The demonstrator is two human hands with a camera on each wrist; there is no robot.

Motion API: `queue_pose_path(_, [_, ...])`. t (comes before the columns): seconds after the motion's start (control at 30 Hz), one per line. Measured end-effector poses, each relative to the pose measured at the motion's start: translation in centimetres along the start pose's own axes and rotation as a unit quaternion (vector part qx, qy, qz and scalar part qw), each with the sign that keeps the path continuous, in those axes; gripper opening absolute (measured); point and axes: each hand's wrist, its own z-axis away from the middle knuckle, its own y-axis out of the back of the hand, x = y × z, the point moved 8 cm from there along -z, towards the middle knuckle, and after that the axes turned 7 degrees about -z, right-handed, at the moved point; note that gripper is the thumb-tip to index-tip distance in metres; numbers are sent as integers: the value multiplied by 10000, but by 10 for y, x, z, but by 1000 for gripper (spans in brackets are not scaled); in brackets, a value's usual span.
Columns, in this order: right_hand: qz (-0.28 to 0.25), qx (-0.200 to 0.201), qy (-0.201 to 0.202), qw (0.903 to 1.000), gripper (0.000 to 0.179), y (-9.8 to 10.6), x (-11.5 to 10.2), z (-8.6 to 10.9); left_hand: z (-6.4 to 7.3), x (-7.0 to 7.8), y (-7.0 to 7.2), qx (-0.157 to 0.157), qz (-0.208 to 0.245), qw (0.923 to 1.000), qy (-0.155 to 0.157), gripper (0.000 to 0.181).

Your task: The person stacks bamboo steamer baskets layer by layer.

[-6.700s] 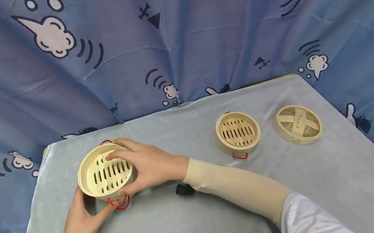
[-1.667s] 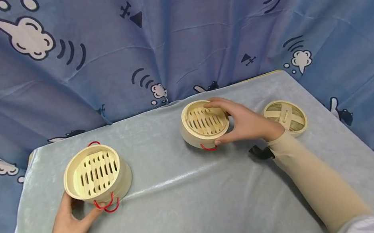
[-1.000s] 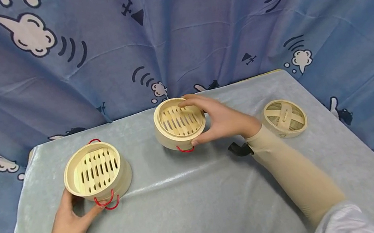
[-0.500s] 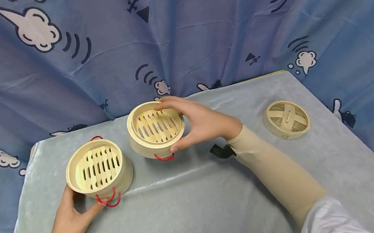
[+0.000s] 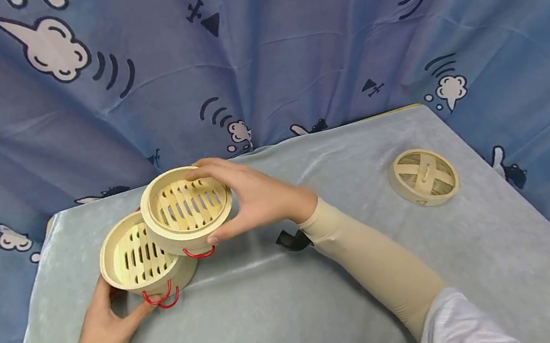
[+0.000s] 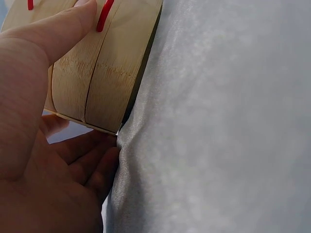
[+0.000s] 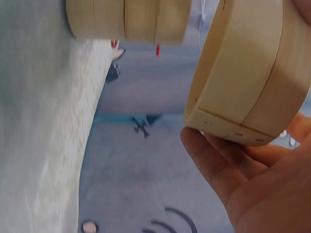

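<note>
A stack of two bamboo steamer baskets (image 5: 183, 273) with red loop handles stands at the left of the table. My left hand (image 5: 103, 327) grips its near left side. In the left wrist view, the thumb lies along the stack's wall (image 6: 104, 73) and the other fingers are low behind it. A third bamboo steamer basket (image 5: 186, 205) is raised in my right hand (image 5: 252, 195), thumb on the near side and fingers over the far rim. It hangs tilted above the stack's right part. The right wrist view shows a gap between this basket (image 7: 243, 73) and the stack (image 7: 131, 19).
A round bamboo steamer lid (image 5: 424, 176) with crossed strips lies at the table's right. Pale grey-blue cloth (image 5: 334, 281) covers the table. Behind it hangs a blue patterned curtain (image 5: 288, 45).
Earlier my right hand let go of the left stack and took hold of the basket near the lid. That basket has been lifted and carried left, over the stack. My left hand stays put.
</note>
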Motion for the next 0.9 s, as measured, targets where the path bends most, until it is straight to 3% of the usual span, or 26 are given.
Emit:
queue_pose_path(0.43, [515, -284, -63, 9983, 102, -50, -19, -29, 4, -3, -2, -27, 67, 10000, 25, 100])
queue_pose_path(0.9, [846, -300, -289, 9955, 102, -70, -21, -41, -1, -1, 2, -31, 88, 9999, 105, 99])
